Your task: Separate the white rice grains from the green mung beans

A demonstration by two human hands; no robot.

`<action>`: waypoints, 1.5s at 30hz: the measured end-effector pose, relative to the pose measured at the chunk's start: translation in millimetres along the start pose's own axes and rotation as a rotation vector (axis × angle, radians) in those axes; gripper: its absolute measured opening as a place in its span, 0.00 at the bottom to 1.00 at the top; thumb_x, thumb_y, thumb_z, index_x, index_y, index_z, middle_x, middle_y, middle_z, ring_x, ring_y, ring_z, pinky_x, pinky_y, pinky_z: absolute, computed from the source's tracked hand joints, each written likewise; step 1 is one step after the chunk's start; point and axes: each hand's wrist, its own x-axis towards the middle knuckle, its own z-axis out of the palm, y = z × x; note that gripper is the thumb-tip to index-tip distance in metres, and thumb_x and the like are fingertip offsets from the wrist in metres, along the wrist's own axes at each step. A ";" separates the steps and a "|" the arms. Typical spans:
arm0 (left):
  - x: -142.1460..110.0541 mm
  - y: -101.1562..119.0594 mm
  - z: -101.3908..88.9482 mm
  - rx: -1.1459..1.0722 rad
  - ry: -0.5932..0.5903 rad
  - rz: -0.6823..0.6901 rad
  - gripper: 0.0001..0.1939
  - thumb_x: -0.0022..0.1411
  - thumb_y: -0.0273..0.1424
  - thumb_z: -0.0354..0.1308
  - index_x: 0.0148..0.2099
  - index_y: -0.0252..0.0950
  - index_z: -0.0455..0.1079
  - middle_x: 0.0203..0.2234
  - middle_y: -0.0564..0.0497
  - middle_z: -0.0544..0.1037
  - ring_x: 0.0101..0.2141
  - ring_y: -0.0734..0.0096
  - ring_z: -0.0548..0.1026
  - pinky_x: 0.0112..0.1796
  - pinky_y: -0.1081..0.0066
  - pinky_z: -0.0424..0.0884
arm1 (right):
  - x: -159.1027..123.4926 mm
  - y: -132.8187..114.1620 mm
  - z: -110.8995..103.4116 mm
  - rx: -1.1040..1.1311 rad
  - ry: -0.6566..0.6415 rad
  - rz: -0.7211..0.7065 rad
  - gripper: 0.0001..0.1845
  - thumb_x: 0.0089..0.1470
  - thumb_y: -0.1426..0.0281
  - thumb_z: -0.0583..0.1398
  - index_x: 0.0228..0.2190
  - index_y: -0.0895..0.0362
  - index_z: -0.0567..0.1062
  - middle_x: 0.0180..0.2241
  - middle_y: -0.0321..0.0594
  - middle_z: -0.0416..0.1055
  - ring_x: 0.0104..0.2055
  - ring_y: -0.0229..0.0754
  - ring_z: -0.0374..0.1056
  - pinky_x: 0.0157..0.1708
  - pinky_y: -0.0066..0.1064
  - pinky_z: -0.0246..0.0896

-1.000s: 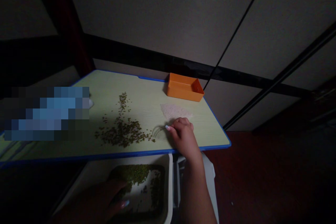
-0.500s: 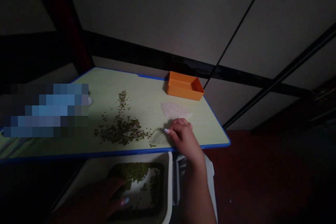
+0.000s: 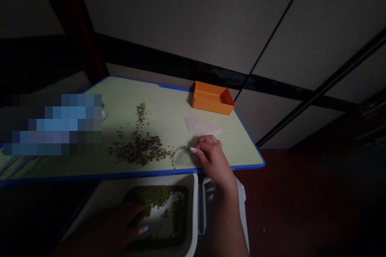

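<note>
Your R hand (image 3: 212, 156) and forearm (image 3: 227, 221) are bare, w/ a long thumbnail (image 3: 193, 150), pale bluish-white at the tip. Your L hand (image 3: 122, 223) (mostly in shadow, so detail's ltd) has a matching glossy thumbnail (image 3: 144, 229), light blue-tipped & pinkish lower down.

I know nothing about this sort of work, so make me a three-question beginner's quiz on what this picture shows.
1. Fill in the blank: The right hand grips a clear, curved ____.

2. True or false: The left hand lies flat on the tabletop.

3. Multiple choice: Which of these lies nearest the orange box?
A) the scattered green grains
B) the pale rice-like pile
C) the left hand

Key:
1. Protractor, judging by its rounded, see-through shape.
2. False; it is at the white basin, below the table edge.
3. B.
</note>
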 end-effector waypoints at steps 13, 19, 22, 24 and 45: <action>1.2 20.4 -13.1 0.041 -0.057 -0.030 0.29 0.67 0.53 0.56 0.61 0.51 0.86 0.58 0.47 0.93 0.57 0.42 0.90 0.58 0.54 0.84 | 6.3 -6.8 14.5 -0.032 0.036 0.011 0.16 0.72 0.71 0.68 0.28 0.52 0.78 0.41 0.41 0.80 0.53 0.52 0.71 0.55 0.44 0.56; -0.7 7.3 -6.9 0.006 -0.010 -0.003 0.27 0.69 0.54 0.57 0.61 0.53 0.86 0.57 0.48 0.93 0.57 0.43 0.90 0.57 0.55 0.84 | 4.2 -6.9 8.7 0.019 0.010 -0.035 0.16 0.72 0.75 0.67 0.29 0.53 0.78 0.41 0.39 0.79 0.52 0.50 0.70 0.56 0.42 0.56; -1.3 10.0 -8.4 0.005 -0.036 -0.002 0.28 0.69 0.54 0.56 0.60 0.52 0.86 0.56 0.46 0.93 0.56 0.43 0.90 0.57 0.55 0.84 | 2.0 -1.0 4.2 0.023 0.021 -0.022 0.17 0.72 0.76 0.66 0.28 0.53 0.78 0.40 0.40 0.79 0.52 0.50 0.70 0.55 0.42 0.56; -1.3 11.9 -9.1 0.013 -0.051 -0.003 0.29 0.69 0.54 0.55 0.61 0.51 0.86 0.57 0.45 0.92 0.57 0.43 0.90 0.58 0.54 0.83 | 0.6 2.0 2.3 0.021 0.011 -0.019 0.17 0.71 0.76 0.67 0.29 0.53 0.78 0.40 0.39 0.79 0.51 0.50 0.70 0.55 0.42 0.56; -1.6 14.4 -11.0 -0.003 -0.025 -0.009 0.29 0.69 0.54 0.56 0.62 0.51 0.86 0.58 0.44 0.92 0.57 0.42 0.90 0.58 0.53 0.83 | -1.3 -2.6 5.5 0.014 -0.027 -0.070 0.19 0.72 0.74 0.65 0.27 0.53 0.74 0.38 0.38 0.77 0.51 0.49 0.71 0.56 0.42 0.57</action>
